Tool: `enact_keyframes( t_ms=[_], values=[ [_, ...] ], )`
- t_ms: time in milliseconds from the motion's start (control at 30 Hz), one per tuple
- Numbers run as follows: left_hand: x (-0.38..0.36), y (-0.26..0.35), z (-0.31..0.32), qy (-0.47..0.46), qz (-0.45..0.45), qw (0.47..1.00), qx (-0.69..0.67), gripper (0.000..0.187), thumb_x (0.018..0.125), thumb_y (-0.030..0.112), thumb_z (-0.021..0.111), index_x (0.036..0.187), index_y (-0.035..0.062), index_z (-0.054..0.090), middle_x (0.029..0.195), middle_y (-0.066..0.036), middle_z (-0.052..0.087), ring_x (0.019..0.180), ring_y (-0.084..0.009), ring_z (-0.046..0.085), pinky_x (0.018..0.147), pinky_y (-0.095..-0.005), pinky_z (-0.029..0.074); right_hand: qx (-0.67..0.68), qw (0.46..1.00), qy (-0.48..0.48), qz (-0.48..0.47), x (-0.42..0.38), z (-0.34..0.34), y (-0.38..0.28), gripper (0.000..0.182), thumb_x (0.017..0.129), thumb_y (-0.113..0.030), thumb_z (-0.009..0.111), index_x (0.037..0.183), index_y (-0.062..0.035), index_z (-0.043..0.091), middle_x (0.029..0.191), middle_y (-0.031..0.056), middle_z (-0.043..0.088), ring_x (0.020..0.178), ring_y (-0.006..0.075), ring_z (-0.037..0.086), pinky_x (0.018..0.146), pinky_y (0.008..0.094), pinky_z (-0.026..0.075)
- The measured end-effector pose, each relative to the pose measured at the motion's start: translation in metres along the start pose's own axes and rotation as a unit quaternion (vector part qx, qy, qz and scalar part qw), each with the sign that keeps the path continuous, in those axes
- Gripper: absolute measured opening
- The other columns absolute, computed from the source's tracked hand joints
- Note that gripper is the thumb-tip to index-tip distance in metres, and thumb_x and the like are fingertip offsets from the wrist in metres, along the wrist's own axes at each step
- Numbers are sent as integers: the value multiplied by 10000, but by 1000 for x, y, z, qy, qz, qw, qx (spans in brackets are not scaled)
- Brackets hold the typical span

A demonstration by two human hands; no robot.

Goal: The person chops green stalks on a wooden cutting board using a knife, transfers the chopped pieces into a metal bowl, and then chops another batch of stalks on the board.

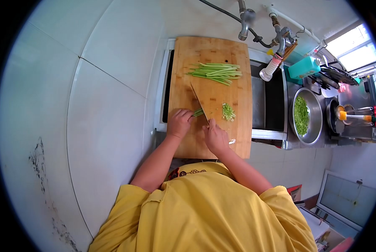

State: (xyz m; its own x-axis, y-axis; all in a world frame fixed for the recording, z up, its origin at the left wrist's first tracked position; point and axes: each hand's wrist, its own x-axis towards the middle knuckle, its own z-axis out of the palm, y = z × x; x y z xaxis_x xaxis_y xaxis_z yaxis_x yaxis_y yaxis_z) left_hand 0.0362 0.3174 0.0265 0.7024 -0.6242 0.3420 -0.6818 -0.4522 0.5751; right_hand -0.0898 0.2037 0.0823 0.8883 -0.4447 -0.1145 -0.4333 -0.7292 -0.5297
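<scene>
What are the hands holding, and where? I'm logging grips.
Right hand grips the knife by its handle; left hand pins green stalks near their cut end.

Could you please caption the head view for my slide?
Left hand steadies stalks; right hand holds knife on board.
</scene>
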Motion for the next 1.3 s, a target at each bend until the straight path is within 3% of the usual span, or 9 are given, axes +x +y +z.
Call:
enact_keyframes(
  t_ms=[567, 633, 767, 1067, 1167, 1300],
  values=[
    [0, -4, 0, -26, 31, 999, 26, 47, 746, 71, 648, 778, 102, 663, 838, -36, 646, 824, -219, 607, 709, -332, 510, 1, 1000, -9, 11, 15, -2, -9, 203, 933, -217, 471, 971, -28, 408, 631, 234, 593, 596, 431, 589, 549, 517, 457],
    [1, -4, 1, -20, 32, 999, 26, 35, 738, 65, 662, 760, 92, 658, 824, -40, 647, 808, -227, 610, 695, -335, 510, -22, 998, -52, 34, 16, -10, -15, 248, 943, -276, 446, 975, -32, 411, 751, 237, 628, 675, 421, 623, 594, 504, 484],
    [2, -5, 3, -14, 35, 999, 26, 34, 725, 54, 673, 743, 73, 651, 803, -52, 647, 785, -239, 611, 681, -342, 510, -37, 999, -24, 12, 19, -10, -18, 254, 943, -277, 447, 983, -27, 419, 783, 236, 621, 687, 419, 628, 599, 494, 491],
    [1, -4, 1, -28, 27, 999, 20, 60, 717, 51, 632, 751, 97, 652, 774, -57, 616, 794, -249, 596, 694, -355, 505, -114, 991, -59, 32, 20, 8, -15, 201, 858, -134, 453, 1023, -20, 441, 845, 214, 617, 704, 387, 648, 633, 469, 525],
    [0, -3, 1, -15, 27, 999, 10, 64, 712, 43, 627, 739, 98, 647, 765, -58, 611, 791, -251, 593, 693, -360, 502, -76, 996, -32, 19, 17, 16, -10, 227, 854, -135, 463, 1047, -18, 439, 868, 220, 619, 721, 403, 643, 633, 475, 522],
    [-1, -5, 3, -6, 34, 999, 7, 62, 713, 38, 626, 726, 95, 643, 766, -58, 612, 787, -251, 590, 692, -363, 501, -13, 997, -23, 70, 19, 1, -15, 202, 854, -129, 462, 1021, -18, 431, 870, 240, 616, 729, 434, 626, 642, 486, 513]
  ],
)
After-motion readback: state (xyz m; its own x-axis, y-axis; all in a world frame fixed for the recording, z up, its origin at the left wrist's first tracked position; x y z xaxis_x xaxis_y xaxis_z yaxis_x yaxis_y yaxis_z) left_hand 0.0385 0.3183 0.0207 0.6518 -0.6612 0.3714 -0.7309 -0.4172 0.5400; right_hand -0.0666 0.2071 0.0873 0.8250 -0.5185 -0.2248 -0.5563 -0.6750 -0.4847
